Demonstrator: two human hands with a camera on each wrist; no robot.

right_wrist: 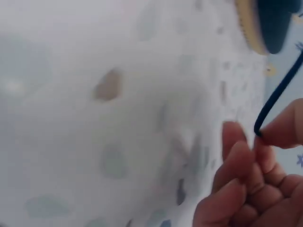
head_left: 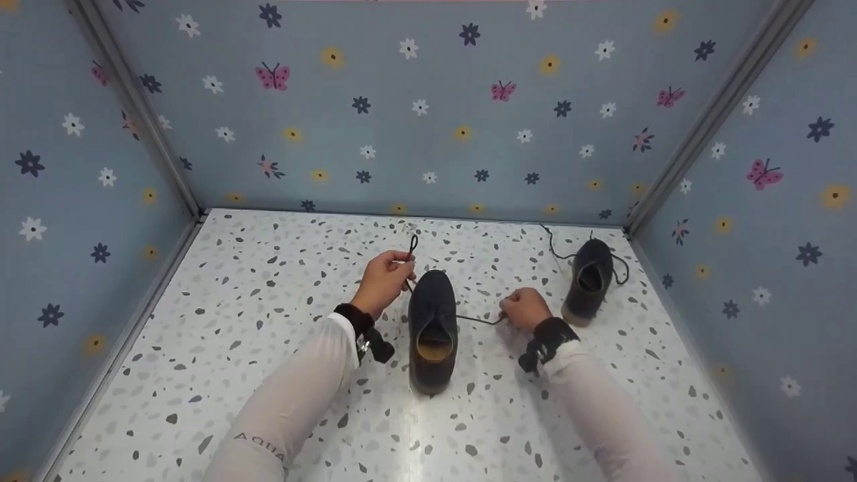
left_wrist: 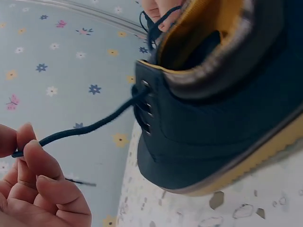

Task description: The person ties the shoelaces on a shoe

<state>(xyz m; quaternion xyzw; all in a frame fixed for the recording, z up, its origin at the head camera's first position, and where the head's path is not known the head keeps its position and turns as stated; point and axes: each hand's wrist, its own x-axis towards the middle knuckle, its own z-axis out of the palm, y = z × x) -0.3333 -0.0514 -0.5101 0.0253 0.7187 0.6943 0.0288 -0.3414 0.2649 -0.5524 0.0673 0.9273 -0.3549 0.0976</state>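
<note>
A dark navy shoe [head_left: 432, 301] with a tan inner lining stands on the speckled surface between both hands, toe pointing to the back wall. My left hand [head_left: 384, 282] pinches one end of its dark shoelace [left_wrist: 90, 127] at the shoe's left; a loop of lace sticks up above the fingers in the head view. On the other side, my right hand [head_left: 526, 308] pinches the opposite lace end [head_left: 479, 320], stretched out low from the shoe. In the left wrist view the lace runs through metal eyelets. The right wrist view catches only the shoe's toe.
A second dark shoe [head_left: 589, 281] stands at the right, its laces loose on the surface. Blue flowered panels [head_left: 428, 107] wall in the white speckled table [head_left: 281, 335] at the back and both sides.
</note>
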